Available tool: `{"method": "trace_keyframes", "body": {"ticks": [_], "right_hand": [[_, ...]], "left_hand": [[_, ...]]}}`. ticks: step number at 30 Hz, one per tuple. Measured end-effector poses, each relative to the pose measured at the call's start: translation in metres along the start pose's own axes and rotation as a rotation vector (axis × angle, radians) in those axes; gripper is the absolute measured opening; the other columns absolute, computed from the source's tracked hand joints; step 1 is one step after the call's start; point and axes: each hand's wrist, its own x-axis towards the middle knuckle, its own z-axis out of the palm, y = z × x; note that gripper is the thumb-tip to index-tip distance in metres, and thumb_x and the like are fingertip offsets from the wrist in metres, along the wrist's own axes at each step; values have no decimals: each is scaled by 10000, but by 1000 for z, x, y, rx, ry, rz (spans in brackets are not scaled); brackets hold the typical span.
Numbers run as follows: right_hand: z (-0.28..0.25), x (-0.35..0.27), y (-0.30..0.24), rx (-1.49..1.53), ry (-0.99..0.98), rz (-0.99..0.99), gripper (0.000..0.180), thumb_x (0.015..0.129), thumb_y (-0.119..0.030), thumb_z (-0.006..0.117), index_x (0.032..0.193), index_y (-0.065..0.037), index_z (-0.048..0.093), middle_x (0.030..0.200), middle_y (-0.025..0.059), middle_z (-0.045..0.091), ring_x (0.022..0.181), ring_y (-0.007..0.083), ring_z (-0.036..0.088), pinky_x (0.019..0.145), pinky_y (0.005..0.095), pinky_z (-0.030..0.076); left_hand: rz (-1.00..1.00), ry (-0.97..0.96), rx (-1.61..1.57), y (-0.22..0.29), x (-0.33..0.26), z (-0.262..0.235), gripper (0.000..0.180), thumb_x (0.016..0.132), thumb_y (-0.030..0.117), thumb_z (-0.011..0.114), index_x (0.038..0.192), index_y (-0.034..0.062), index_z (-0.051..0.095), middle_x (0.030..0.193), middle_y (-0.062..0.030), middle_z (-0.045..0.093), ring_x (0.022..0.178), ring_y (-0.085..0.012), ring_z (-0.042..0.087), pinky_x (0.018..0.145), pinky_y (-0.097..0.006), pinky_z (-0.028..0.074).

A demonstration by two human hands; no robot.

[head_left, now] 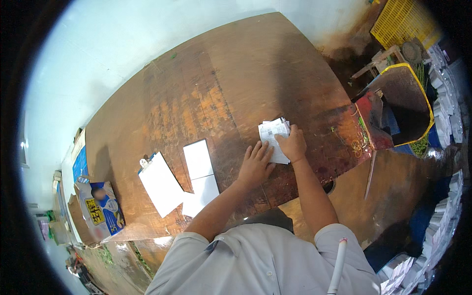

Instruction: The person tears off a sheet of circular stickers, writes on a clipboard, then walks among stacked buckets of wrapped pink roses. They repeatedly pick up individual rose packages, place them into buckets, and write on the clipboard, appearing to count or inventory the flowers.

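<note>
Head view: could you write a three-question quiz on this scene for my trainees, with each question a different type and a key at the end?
1. Multiple choice: what are the left hand and right hand both touching?
a) a cardboard box
b) a stack of papers
c) the wall

2. True or false: the clipboard lies to the left of the stack of papers.

3. Fill in the blank: the slatted crate at the upper right is coloured ____.

Key: 1. b; 2. true; 3. yellow.
</note>
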Motion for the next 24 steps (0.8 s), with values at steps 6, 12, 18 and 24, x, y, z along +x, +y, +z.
{"method": "trace_keyframes", "body": {"ticks": [6, 12, 18, 24], "right_hand": [[6, -9, 12, 229, -28, -30, 623, 745, -320, 795, 1196, 39, 561, 1139, 245, 641, 1044, 368, 643, 887, 438, 505], [-12, -54, 23, 33, -217, -46, 517, 768, -261, 759, 1162, 26, 584, 1187, 257, 592, 1068, 410, 608, 867, 466, 506], [-21, -37, 20, -98, 140, -484, 342, 865, -117, 652, 1185, -1, 624, 1327, 220, 544, 1187, 408, 538, 990, 457, 452], [5, -48, 38, -403, -146, -782, 407, 895, -114, 616, 1285, -4, 574, 1454, 225, 441, 1358, 438, 382, 1107, 535, 334]], "left_hand": [[28, 41, -6, 5, -18, 13, 580, 946, 407, 550, 1417, 79, 469, 1516, -162, 375, 1420, -363, 312, 1156, -545, 219], [22, -9, -36, 27, -52, 3, 573, 935, 396, 560, 1411, 89, 476, 1509, -159, 384, 1419, -354, 311, 1159, -551, 204], [-66, 22, -240, 44, -67, -23, 503, 915, 283, 596, 1359, 59, 522, 1452, -197, 432, 1334, -385, 412, 1097, -508, 323], [-555, -803, -1127, 51, -149, -19, 589, 933, 433, 615, 1328, 5, 536, 1308, -203, 556, 1215, -318, 522, 1003, -397, 420]]}}
